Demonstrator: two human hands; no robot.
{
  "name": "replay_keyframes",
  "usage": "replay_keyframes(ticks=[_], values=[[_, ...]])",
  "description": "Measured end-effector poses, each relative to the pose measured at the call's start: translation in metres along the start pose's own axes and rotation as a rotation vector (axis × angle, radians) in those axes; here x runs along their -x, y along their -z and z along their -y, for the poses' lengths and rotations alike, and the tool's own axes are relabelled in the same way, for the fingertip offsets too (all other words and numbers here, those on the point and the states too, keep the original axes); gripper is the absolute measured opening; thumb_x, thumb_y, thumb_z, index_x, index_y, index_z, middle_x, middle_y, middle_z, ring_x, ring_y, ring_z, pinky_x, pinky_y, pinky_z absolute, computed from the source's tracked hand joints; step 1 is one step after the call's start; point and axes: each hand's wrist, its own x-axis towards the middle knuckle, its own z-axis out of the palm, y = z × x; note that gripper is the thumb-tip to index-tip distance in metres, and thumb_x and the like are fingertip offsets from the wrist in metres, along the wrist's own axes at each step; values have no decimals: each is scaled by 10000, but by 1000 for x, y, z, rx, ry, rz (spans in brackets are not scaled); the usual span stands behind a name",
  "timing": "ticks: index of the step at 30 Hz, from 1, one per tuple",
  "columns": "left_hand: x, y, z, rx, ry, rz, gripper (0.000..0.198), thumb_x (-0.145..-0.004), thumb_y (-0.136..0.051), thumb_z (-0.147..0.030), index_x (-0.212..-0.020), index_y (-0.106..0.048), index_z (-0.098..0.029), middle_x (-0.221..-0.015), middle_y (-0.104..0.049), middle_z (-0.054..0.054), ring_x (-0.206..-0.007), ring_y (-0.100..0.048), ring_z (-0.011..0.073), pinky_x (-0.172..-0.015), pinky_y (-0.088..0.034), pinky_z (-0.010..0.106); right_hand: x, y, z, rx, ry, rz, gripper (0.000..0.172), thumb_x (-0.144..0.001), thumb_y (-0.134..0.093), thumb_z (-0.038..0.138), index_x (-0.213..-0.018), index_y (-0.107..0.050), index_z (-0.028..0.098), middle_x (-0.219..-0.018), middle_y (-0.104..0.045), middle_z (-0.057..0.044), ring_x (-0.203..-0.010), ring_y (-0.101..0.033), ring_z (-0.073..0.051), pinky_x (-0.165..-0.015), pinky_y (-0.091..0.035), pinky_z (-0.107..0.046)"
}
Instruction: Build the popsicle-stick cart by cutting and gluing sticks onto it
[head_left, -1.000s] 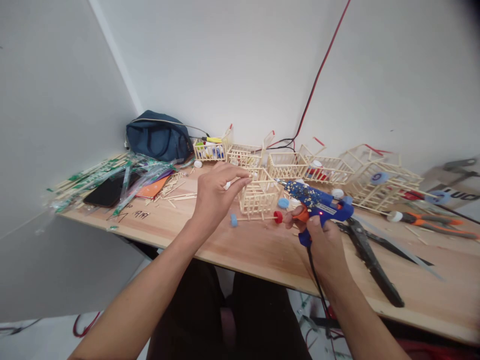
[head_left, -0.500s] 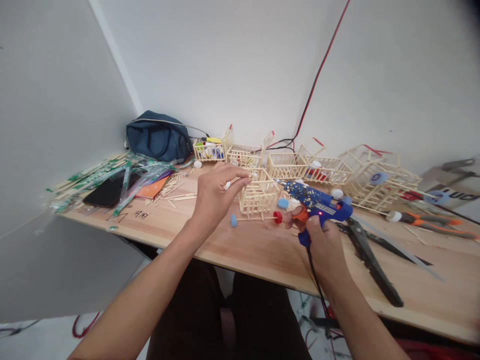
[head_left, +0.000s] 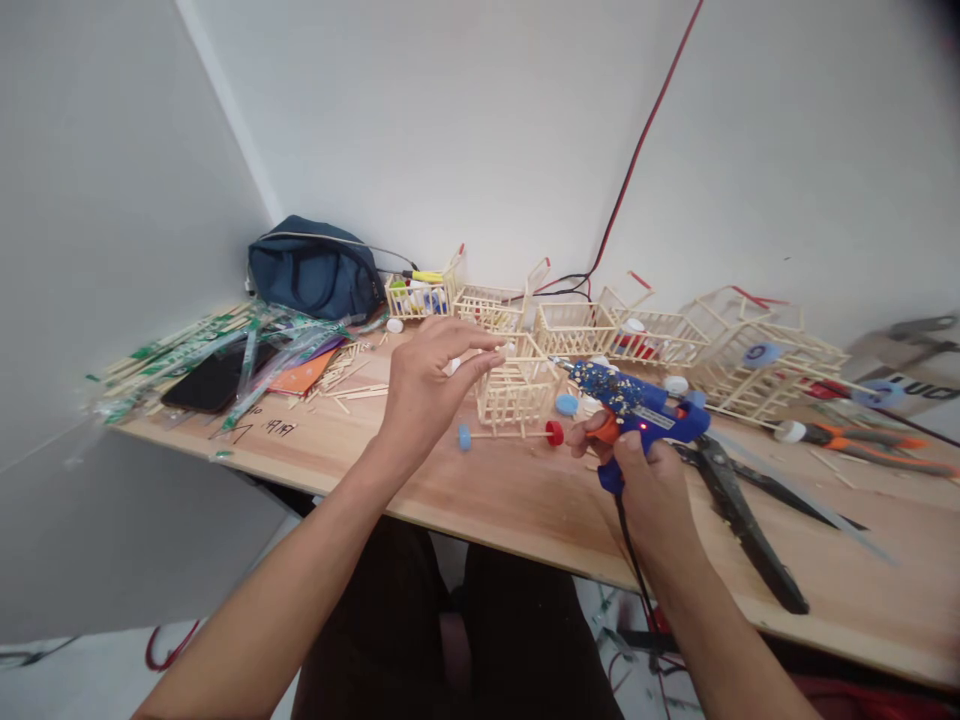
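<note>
In the middle of the table stands a small basket of thin wooden sticks (head_left: 517,405). My left hand (head_left: 427,375) is over its left side, thumb and forefinger pinched near its top edge; what lies between the fingertips is too small to make out. My right hand (head_left: 645,480) grips a blue glue gun (head_left: 649,410), its fingers round the orange trigger (head_left: 602,428). The glue-spattered nozzle points left at the basket's upper right corner. In front of the basket lies a stick axle (head_left: 506,435) with a blue cap (head_left: 464,437) and a red cap (head_left: 554,433) at its ends.
More stick baskets (head_left: 574,330) line the wall. Large black-handled shears (head_left: 742,530) and orange-handled pliers (head_left: 847,437) lie at right. On the left are a blue pouch (head_left: 315,265), a phone (head_left: 206,380) and bagged sticks (head_left: 172,350). The gun's cord (head_left: 630,545) hangs over the front edge.
The view has shifted very slightly. My left thumb and forefinger have shifted a little at the basket's top edge; the glue gun stays nearly where it was.
</note>
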Motion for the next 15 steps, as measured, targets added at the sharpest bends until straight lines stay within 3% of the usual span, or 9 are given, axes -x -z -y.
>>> replay_keyframes(ticks=[7, 15], values=[[-4, 2, -3, 67, 66, -28, 97, -816, -768, -224, -912, -778, -221, -967, -741, 41, -941, -668, 178, -807, -513, 302, 1, 1, -1, 13, 23, 29, 320, -933, -577, 516, -939, -697, 220, -891, -727, -51, -821, -661, -184, -810, -508, -332], [0, 22, -11, 79, 116, -81, 135, -876, -708, -320, -967, -764, -239, -1053, -731, 45, -967, -649, 178, -753, -495, 292, 0, -1, -1, -1, 24, 9, 324, -923, -591, 516, -942, -717, 219, -867, -725, -50, -792, -662, -180, -795, -513, -326]])
